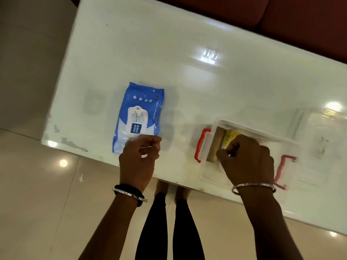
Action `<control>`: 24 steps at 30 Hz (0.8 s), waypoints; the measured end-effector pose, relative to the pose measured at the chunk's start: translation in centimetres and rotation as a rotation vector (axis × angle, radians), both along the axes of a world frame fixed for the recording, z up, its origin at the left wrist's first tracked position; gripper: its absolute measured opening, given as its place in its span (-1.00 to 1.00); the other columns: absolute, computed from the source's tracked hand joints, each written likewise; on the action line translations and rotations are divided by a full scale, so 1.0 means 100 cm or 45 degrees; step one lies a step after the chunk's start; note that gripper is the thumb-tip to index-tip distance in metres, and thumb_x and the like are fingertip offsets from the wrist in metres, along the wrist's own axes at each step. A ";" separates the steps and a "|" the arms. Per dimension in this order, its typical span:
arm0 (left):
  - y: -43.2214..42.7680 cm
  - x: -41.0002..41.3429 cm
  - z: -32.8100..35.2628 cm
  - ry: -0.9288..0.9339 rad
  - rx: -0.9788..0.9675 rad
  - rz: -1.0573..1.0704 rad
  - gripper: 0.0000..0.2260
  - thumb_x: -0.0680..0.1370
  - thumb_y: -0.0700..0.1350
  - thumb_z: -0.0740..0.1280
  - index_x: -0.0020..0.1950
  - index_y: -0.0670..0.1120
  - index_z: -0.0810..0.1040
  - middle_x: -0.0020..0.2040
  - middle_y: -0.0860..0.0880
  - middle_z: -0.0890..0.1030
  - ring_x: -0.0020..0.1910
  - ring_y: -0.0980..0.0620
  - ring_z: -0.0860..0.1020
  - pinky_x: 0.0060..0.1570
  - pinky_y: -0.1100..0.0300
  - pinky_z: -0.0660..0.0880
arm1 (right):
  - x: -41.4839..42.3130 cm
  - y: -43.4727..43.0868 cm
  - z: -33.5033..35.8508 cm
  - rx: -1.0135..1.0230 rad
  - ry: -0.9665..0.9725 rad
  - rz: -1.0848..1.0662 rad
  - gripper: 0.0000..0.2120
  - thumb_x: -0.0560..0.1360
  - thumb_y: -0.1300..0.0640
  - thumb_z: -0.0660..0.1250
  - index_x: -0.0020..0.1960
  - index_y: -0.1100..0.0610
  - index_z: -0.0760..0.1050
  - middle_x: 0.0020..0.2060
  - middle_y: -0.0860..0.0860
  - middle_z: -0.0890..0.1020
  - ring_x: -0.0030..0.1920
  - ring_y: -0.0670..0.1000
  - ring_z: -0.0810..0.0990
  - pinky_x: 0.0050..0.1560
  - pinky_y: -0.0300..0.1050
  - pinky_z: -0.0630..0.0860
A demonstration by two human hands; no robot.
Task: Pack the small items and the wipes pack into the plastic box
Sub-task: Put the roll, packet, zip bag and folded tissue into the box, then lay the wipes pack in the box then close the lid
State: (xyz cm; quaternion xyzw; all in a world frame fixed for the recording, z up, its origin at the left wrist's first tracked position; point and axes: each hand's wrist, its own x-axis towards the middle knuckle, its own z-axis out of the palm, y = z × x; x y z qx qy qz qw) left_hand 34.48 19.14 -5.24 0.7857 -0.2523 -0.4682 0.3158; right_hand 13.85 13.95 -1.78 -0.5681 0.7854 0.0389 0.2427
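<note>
Head view: we see the glossy table (187,72), then the plastic box (210,173) near its front edge. Our right hand (247,160) sets a yellow item (230,137) inside beside a tan roll (215,145). Left hand (139,160), loosely curled, touches the wipes pack (138,113); whether it grips, we cannot tell. Lifting it comes next, we judge.

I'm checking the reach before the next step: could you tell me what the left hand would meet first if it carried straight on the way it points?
The left hand would meet the blue wipes pack; its fingertips already look at the near edge, though contact is unclear.
</note>
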 end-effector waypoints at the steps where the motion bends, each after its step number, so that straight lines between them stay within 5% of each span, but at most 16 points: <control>1: 0.003 0.008 -0.003 -0.003 0.018 0.061 -0.88 0.49 -0.22 0.41 0.01 -0.13 0.63 -0.02 -0.05 0.66 -0.05 -0.08 0.64 -0.02 -0.10 0.62 | 0.014 -0.008 0.006 -0.075 -0.058 0.057 -0.87 0.33 0.07 0.39 -0.31 0.06 0.46 -0.42 -0.05 0.56 -0.33 0.07 0.54 -0.34 -0.18 0.27; 5: 0.017 0.033 -0.018 0.061 0.171 0.467 -0.89 0.47 -0.26 0.40 -0.07 -0.06 0.60 0.01 -0.13 0.66 -0.07 -0.11 0.63 -0.08 -0.01 0.60 | 0.073 -0.042 0.002 -0.210 -0.364 0.245 -0.88 0.37 0.09 0.40 -0.27 0.04 0.47 -0.47 -0.13 0.50 -0.40 -0.07 0.49 -0.38 -0.23 0.34; 7: 0.021 0.041 -0.025 0.229 0.249 0.820 -0.81 0.46 -0.30 0.40 0.03 -0.13 0.53 0.01 -0.23 0.62 -0.21 -0.05 0.58 -0.22 0.11 0.54 | 0.102 -0.058 -0.017 -0.232 -0.471 0.348 -0.93 0.44 0.10 0.39 -0.14 0.09 0.53 -0.30 -0.08 0.60 -0.25 -0.02 0.57 -0.25 -0.19 0.46; 10: 0.024 0.048 -0.033 0.516 0.382 1.123 -0.65 0.47 -0.27 0.42 0.21 -0.26 0.45 -0.21 -0.16 0.54 -0.32 0.01 0.50 -0.26 0.18 0.50 | 0.140 -0.080 -0.054 -0.151 -0.497 0.495 -0.69 0.51 0.05 0.36 0.22 0.12 0.50 0.12 0.08 0.57 0.13 0.11 0.54 0.09 -0.10 0.45; 13: 0.026 0.049 -0.039 0.728 0.460 1.145 -0.81 0.45 -0.13 0.45 -0.06 -0.21 0.54 -0.09 -0.15 0.56 -0.19 -0.01 0.57 -0.19 0.14 0.53 | 0.166 -0.099 -0.084 -0.009 -0.476 0.526 -0.47 0.53 -0.05 0.34 0.44 0.10 0.34 0.35 0.11 0.42 0.32 0.14 0.40 0.26 -0.05 0.36; 16: 0.024 0.048 -0.043 0.833 0.420 1.081 -0.78 0.43 -0.02 0.47 -0.06 -0.12 0.57 0.02 -0.16 0.63 0.00 -0.05 0.60 -0.07 0.09 0.54 | 0.179 -0.110 -0.102 -0.007 -0.363 0.507 -0.54 0.56 -0.09 0.29 0.37 0.12 0.44 0.29 0.12 0.49 0.30 0.17 0.43 0.24 -0.01 0.40; 19: 0.019 0.046 -0.046 0.860 0.360 1.012 -0.65 0.48 0.02 0.42 0.13 -0.19 0.55 0.11 -0.18 0.64 0.10 -0.10 0.62 0.04 0.05 0.56 | 0.183 -0.113 -0.107 0.048 -0.477 0.379 -0.65 0.56 -0.04 0.32 0.21 0.17 0.54 0.15 0.11 0.62 0.16 0.12 0.58 0.09 -0.10 0.50; 24: 0.017 0.050 -0.045 0.742 0.117 0.996 -0.85 0.55 -0.15 0.33 0.10 -0.14 0.56 0.06 -0.15 0.65 -0.17 0.04 0.70 -0.14 0.15 0.63 | 0.160 -0.113 -0.106 0.251 -0.618 0.133 -0.76 0.52 0.08 0.39 0.06 0.23 0.64 -0.03 0.17 0.70 0.00 0.14 0.65 -0.09 -0.18 0.45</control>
